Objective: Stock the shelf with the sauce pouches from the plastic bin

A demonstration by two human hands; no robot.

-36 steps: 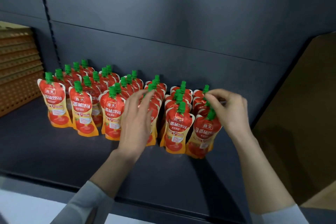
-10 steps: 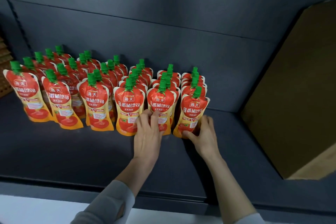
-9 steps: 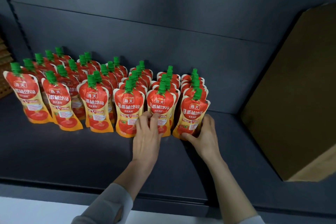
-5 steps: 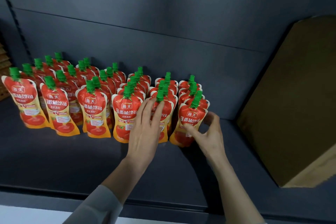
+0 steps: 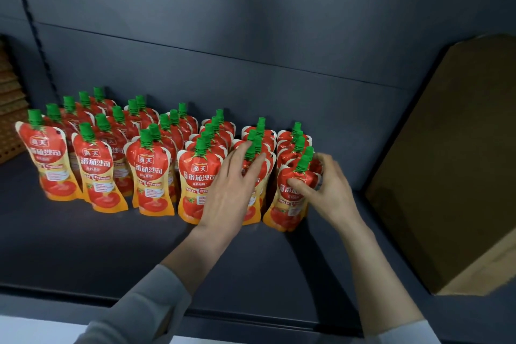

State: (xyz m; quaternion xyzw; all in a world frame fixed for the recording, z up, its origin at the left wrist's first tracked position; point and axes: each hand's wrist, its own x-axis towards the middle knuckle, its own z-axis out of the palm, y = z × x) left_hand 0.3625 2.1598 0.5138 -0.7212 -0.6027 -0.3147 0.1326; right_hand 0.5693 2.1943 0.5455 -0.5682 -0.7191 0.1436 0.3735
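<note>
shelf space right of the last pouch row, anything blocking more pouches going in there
Nothing visible stands on the shelf between the last row and the cardboard box. Only the right hand, gripping that row's front pouch, is there.

Glossy plastic sauce pouches w/ plastic caps; shelf matt, smooth; box matt cardboard.
</note>
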